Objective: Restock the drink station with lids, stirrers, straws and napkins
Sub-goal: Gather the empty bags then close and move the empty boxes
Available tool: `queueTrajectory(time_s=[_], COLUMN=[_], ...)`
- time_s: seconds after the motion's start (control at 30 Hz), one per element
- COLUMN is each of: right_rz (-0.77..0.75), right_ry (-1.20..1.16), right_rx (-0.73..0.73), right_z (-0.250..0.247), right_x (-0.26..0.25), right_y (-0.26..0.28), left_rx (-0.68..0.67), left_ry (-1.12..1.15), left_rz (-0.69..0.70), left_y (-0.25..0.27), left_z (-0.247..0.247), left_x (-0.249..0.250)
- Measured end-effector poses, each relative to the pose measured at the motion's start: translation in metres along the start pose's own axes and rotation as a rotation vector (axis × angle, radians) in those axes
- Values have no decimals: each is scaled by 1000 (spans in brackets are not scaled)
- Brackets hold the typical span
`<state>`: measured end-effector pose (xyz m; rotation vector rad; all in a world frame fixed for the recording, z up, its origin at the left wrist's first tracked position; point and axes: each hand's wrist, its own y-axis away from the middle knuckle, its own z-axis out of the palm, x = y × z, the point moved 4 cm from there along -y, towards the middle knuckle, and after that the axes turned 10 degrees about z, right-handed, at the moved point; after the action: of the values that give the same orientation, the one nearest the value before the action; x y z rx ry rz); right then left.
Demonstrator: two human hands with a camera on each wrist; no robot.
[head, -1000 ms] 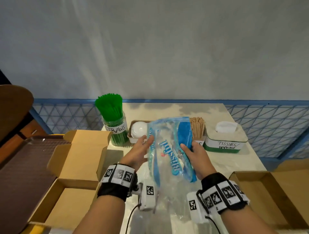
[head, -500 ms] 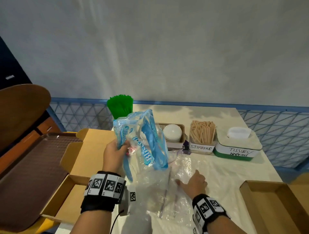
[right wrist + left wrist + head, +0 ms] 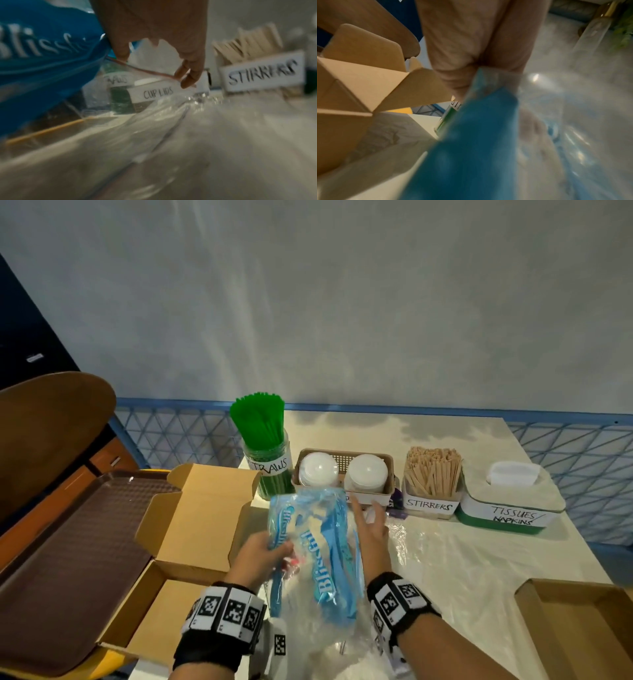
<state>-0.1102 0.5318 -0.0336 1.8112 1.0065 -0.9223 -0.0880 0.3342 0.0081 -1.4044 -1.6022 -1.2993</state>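
Now left hand grips wrapper above worktop, long axis running away from body; right hand just right, fingers spread, probably touching it. Carton left.

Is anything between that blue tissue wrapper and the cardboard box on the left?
Nothing visible. The left hand grips the blue tissue wrapper just right of the open cardboard box, and only bare table edge lies between them.

Left hand gripping; right hand fingers straight.
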Motion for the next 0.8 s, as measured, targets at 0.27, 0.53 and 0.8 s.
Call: queueTrajectory(time_s=[0.27, 0.53, 0.8], right_rz=[108, 418, 400], right_ry=[493, 398, 233], right_rx=[-15, 146, 133], right_z=[-17, -35, -28], right_x=[36, 61, 70], right_y=[-8, -13, -22], left_rx=[126, 92, -114], left_ry=[400, 83, -108], left_rz=[93, 65, -108], left_y=[7, -6, -27], left_z=[-43, -31, 27], left_x=[32, 30, -25])
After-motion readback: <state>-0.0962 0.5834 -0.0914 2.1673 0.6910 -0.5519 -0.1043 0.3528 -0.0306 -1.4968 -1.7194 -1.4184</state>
